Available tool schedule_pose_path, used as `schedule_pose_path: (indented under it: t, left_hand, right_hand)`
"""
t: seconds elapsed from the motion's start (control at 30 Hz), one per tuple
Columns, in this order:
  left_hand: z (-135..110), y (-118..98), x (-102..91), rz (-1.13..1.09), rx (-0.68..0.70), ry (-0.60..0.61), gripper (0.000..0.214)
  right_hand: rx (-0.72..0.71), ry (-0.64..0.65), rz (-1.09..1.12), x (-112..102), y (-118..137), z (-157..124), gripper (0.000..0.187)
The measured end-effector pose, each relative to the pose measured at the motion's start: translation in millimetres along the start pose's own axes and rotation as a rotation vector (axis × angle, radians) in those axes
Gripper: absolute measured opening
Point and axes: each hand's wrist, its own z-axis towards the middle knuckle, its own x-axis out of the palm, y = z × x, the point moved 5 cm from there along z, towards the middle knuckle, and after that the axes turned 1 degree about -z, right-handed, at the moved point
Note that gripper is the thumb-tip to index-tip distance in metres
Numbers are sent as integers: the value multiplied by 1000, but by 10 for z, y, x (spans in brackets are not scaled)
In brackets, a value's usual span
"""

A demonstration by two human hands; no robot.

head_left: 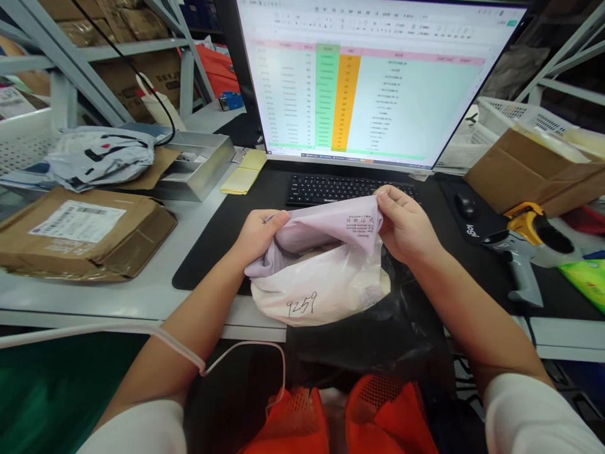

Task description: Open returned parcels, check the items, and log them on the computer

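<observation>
One pale desk runs the width of the room in front of me, its left and right ends cut off. Upon it lies one black mat, and at the far side stands one screen, its top cropped and its rows too blurred to read. Two cardboard boxes sit on the desk: the left box, with a label I can't make out, and the right box, cut off at the edge.

Near the middle, over the front of the mat, one pale bag with a lilac rim and "9259" written on it is held up; its inside is mostly hidden. It covers part of the one keyboard beyond. The person's two hands have it: the left hand pinches the rim's left side, the right hand grips its right corner, some fingers out of sight.

To the right lies one grey scanner, and farther off one mouse.
</observation>
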Motion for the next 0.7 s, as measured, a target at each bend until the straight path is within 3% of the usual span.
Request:
schedule_pose_path:
  t: [0.4, 0.5, 0.6, 0.7]
  left_hand:
    - [-15, -73, 22, 73, 17, 32, 55]
    - [-16, -75, -1, 180, 23, -12, 50]
    - [-20, -90, -6, 305, 65, 3, 43]
    - [-45, -59, 74, 388, 64, 233, 43]
  right_hand:
    - [-17, -46, -32, -44, -12, 30, 46]
    - [-47, -49, -102, -10, -22, -32, 43]
    - [-176, 126, -379, 152, -51, -128, 34]
    - [-363, 300, -871, 303, -157, -202, 21]
